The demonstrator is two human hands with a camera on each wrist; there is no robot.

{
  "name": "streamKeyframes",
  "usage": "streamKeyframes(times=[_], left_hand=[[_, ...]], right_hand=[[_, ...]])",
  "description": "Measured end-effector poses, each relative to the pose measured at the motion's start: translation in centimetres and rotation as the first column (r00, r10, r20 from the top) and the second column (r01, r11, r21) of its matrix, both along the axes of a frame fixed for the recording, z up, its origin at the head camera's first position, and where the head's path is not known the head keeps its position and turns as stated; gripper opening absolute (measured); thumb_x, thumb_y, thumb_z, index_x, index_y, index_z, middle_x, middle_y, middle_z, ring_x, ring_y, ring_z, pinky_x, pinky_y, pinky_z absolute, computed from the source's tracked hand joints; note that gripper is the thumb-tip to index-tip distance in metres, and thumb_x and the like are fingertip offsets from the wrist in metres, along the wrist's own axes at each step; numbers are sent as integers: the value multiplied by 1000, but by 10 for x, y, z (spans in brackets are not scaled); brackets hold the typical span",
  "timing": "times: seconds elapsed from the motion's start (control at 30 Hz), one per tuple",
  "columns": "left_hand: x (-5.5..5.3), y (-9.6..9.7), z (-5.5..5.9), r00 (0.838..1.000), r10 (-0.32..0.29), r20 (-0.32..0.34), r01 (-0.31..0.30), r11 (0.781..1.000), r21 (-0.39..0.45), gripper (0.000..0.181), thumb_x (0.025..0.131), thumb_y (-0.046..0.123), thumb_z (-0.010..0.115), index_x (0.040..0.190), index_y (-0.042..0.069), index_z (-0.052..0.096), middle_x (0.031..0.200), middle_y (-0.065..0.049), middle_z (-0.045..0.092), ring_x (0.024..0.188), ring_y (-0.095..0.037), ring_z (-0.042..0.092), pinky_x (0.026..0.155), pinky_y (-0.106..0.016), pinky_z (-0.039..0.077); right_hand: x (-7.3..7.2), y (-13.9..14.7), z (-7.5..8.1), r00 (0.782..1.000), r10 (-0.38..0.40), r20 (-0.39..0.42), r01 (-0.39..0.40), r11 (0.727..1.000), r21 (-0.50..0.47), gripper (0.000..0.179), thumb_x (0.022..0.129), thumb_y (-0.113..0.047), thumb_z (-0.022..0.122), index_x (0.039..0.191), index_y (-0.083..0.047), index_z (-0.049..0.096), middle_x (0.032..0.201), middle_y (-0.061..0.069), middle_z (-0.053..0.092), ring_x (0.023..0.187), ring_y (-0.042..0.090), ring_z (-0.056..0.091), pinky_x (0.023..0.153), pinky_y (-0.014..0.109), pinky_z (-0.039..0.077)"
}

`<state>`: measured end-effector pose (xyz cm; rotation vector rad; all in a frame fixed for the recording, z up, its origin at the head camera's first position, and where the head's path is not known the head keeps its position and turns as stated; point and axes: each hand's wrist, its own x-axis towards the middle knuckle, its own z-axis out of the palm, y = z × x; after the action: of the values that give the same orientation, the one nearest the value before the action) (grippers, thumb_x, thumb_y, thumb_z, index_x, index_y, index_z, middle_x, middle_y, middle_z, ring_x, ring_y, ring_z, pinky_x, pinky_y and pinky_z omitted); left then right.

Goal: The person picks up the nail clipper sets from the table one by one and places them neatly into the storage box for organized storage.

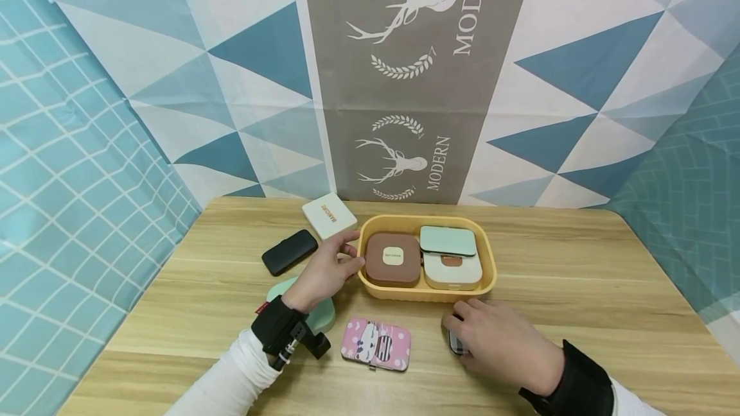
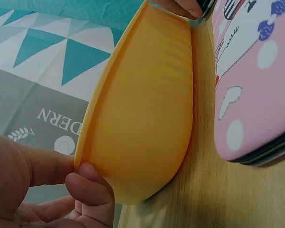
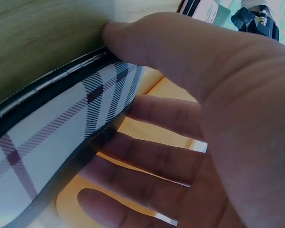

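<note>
My left hand [image 1: 325,269] is at the left end of a yellow plastic basket [image 1: 399,292] and pinches its rim between thumb and fingers, as the left wrist view shows. Inside the basket sit a brown square case [image 1: 377,273], a white case [image 1: 453,274] and a mint flat case [image 1: 446,240] on top of the white one. At the basket's front right, my right hand [image 1: 502,343] grips a small plaid case [image 3: 61,128] with dark edges, thumb on one edge and fingers along the other. Most of that case is hidden under the hand in the head view.
A pink cartoon case [image 1: 377,345] lies between the hands, in front of the basket. To the left are a black case [image 1: 290,252], a white box [image 1: 329,215] and a mint case [image 1: 325,314] partly under the left wrist. Patterned cloth [image 1: 243,82] hangs behind the wooden table [image 1: 578,262].
</note>
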<state>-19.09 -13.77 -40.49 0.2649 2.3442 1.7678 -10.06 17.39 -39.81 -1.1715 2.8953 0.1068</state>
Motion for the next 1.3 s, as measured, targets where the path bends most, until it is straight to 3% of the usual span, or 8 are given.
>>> streamKeyframes(times=[0.43,0.77,1.3], left_hand=[[1,0,0,1000,1,-3,-1,1000,-5,54,104,-2,63,155,-2,45,111,-16,54,74,-21,57,64,-28,48],[0,0,0,1000,1,-8,-1,1000,-4,53,104,-1,64,155,-3,46,110,-16,54,74,-22,57,64,-29,49],[-1,1,-1,1000,14,1,-14,1000,-5,55,103,-2,64,154,-2,46,108,-15,55,74,-22,58,65,-30,50]], right_hand=[[0,2,-1,998,53,-19,-53,998,-31,38,76,-33,93,105,-19,74,95,-3,60,88,14,58,69,36,51],[1,4,7,997,63,44,-59,994,-89,39,79,-30,92,111,-18,74,100,-4,60,90,12,57,74,38,53],[3,4,12,997,74,35,-70,992,-109,39,80,-30,90,113,-18,73,100,-5,58,90,11,56,71,36,52]])
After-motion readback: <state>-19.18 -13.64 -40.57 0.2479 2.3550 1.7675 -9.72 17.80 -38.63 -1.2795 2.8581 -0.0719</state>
